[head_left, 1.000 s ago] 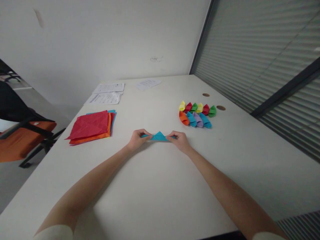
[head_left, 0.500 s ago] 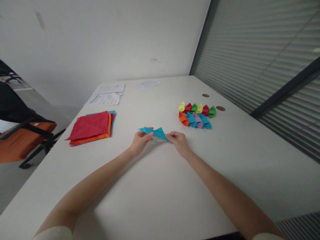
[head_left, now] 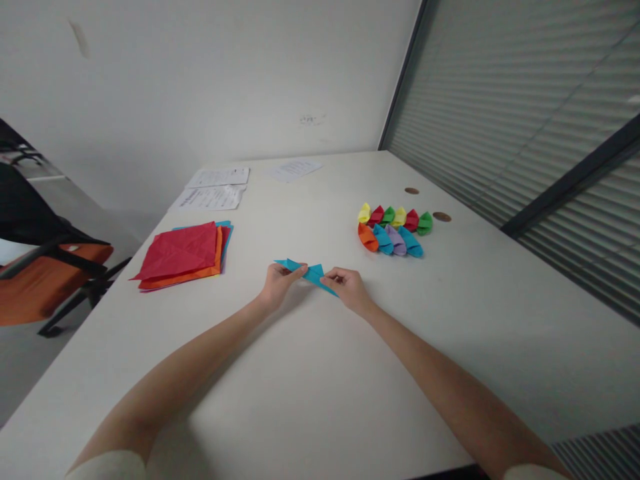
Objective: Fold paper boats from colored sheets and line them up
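Note:
A folded blue paper piece is held just above the white table between both hands. My left hand pinches its left end, fingers closed. My right hand pinches its right end, fingers closed too. The paper tilts, its left tip higher and farther from me. A stack of flat coloured sheets, red on top, lies to the left. A group of several finished folded paper shapes in yellow, red, green, orange, blue and purple sits to the right.
Printed white papers lie at the far left of the table, another sheet farther back. Two round cable holes are near the window blinds on the right. An orange and black chair stands left of the table.
The blue paper was stretched flat between both hands; now it is tilted and the hands have come closer together, the right hand moving left.

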Available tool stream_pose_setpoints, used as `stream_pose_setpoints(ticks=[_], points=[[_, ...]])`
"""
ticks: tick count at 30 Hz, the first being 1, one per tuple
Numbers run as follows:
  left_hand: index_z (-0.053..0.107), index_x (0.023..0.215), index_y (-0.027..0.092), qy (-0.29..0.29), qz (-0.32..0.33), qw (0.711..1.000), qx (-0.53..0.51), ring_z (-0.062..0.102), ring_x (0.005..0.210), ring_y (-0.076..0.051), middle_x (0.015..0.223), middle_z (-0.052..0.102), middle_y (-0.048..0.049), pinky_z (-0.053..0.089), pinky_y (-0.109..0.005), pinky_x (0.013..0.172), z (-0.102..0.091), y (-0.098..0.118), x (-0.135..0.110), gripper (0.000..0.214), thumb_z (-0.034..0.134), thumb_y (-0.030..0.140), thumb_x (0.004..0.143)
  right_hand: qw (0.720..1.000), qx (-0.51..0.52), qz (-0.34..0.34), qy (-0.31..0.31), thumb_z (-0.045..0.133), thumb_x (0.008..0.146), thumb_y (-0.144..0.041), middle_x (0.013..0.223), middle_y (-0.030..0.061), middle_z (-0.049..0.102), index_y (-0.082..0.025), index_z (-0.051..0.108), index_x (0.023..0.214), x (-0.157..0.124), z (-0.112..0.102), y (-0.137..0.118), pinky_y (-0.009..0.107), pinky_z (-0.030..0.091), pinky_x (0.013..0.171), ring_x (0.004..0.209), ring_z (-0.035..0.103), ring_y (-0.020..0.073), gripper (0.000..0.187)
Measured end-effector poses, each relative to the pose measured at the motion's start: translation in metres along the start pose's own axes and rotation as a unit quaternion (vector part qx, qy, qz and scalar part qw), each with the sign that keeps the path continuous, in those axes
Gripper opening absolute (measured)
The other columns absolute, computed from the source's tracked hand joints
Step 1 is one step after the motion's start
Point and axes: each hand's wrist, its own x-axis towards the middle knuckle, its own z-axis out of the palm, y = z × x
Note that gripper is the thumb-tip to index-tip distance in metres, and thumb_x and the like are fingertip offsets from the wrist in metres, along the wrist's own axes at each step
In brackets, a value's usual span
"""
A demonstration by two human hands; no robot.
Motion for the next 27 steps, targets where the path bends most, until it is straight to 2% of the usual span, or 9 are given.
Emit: stream_pose_setpoints(ticks=[3, 10, 12, 17, 20, 23, 27], points=[[0.076, 0.07, 0.017, 0.02, 0.018, 1.0, 0.0, 0.062, 0.064, -0.014, 0.071, 0.073, -0.0042, 0.05, -0.03, 0.07, 0.002, 0.005, 0.0, 0.026, 0.086, 0.037, 0.057, 1.0, 0.0, -0.007, 0.007, 0.07, 0.069, -0.043, 0.057, -0.0004, 0.06, -0.019, 0.067, 0.063, 0.001, 0.003, 0.0, 0.027, 0.036, 0.054, 0.054, 0.047, 0.0123, 0.025], [0.077, 0.071, 0.016, 0.045, 0.05, 0.993, 0.094, 0.061, 0.061, -0.016, 0.068, 0.073, -0.0053, 0.049, -0.031, 0.065, 0.005, 0.017, -0.001, 0.025, 0.085, 0.035, 0.057, 0.999, 0.023, -0.003, 0.023, 0.071, 0.066, -0.044, 0.055, -0.0009, 0.059, -0.019, 0.065, 0.059, 0.002, 0.007, 0.003, 0.028, 0.038, 0.056, 0.054, 0.049, 0.0126, 0.027], [0.077, 0.071, 0.015, 0.036, 0.038, 0.994, 0.093, 0.062, 0.062, -0.017, 0.07, 0.073, -0.0055, 0.049, -0.03, 0.065, 0.007, 0.017, -0.003, 0.026, 0.085, 0.036, 0.057, 0.999, 0.039, 0.008, 0.029, 0.072, 0.064, -0.045, 0.055, -0.0007, 0.06, -0.019, 0.065, 0.06, 0.002, 0.007, 0.005, 0.028, 0.039, 0.056, 0.054, 0.049, 0.0126, 0.027], [0.075, 0.073, 0.014, -0.031, -0.009, 0.997, 0.069, 0.062, 0.063, -0.016, 0.072, 0.073, -0.0054, 0.049, -0.029, 0.065, 0.01, 0.016, -0.008, 0.028, 0.084, 0.037, 0.06, 0.996, 0.072, 0.027, 0.035, 0.074, 0.063, -0.048, 0.057, -0.0004, 0.061, -0.018, 0.067, 0.063, 0.001, 0.006, 0.008, 0.028, 0.04, 0.056, 0.055, 0.051, 0.0126, 0.031], [0.072, 0.067, 0.014, -0.032, -0.018, 0.997, 0.068, 0.062, 0.061, -0.016, 0.066, 0.071, -0.0048, 0.048, -0.029, 0.063, 0.009, 0.014, -0.008, 0.027, 0.083, 0.038, 0.06, 0.997, 0.072, 0.028, 0.031, 0.075, 0.062, -0.049, 0.057, -0.0005, 0.061, -0.018, 0.067, 0.063, 0.001, 0.006, 0.006, 0.028, 0.041, 0.057, 0.056, 0.051, 0.0127, 0.033], [0.071, 0.065, 0.014, -0.005, -0.011, 0.999, 0.045, 0.062, 0.061, -0.015, 0.065, 0.07, -0.0047, 0.047, -0.028, 0.062, 0.008, 0.011, -0.005, 0.029, 0.085, 0.038, 0.058, 0.994, 0.102, 0.03, 0.038, 0.077, 0.061, -0.05, 0.063, 0.0002, 0.064, -0.018, 0.069, 0.07, 0.002, 0.005, 0.003, 0.028, 0.042, 0.059, 0.06, 0.053, 0.0133, 0.034], [0.067, 0.066, 0.015, 0.08, -0.048, 0.992, -0.087, 0.063, 0.066, -0.014, 0.065, 0.067, -0.0022, 0.045, -0.025, 0.062, 0.005, 0.011, 0.001, 0.033, 0.087, 0.039, 0.055, 0.979, 0.188, 0.046, 0.071, 0.079, 0.059, -0.05, 0.072, 0.0013, 0.067, -0.02, 0.071, 0.087, 0.003, 0.004, -0.001, 0.027, 0.042, 0.06, 0.063, 0.054, 0.013, 0.042]])
